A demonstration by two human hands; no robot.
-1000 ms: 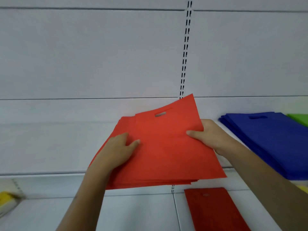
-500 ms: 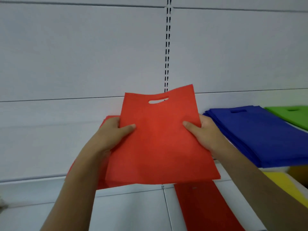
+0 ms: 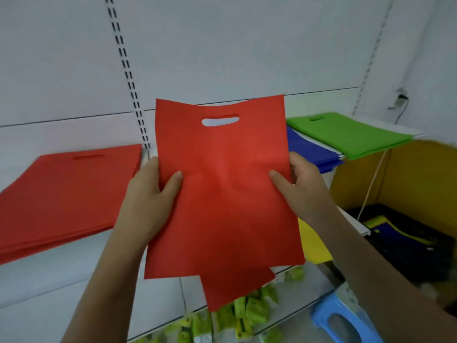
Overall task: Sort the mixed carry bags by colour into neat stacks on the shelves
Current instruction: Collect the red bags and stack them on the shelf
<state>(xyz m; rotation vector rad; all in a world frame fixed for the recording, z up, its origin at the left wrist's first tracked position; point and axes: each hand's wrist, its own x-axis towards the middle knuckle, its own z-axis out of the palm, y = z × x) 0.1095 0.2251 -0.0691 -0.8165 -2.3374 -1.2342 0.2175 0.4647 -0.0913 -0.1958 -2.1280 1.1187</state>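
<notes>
Bag (image 3: 222, 189) was held betw. both hands; stack (image 3: 61, 194) lay left of grip, two stacks (image 3: 346, 134) right-behind, box (image 3: 408, 194) right.

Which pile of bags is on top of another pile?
The green stack of flat fabric carry bags. It rests on the blue stack; the red stack lies alone on the shelf.

bare shelf (image 3: 74, 280) lies open in front of the red stack (image 3: 61, 194) at left. at right, blue stack (image 3: 309, 149), green stack (image 3: 346, 132) and a yellow box (image 3: 408, 174) crowd the way; the held red bag (image 3: 222, 194) blocks the middle.
</notes>
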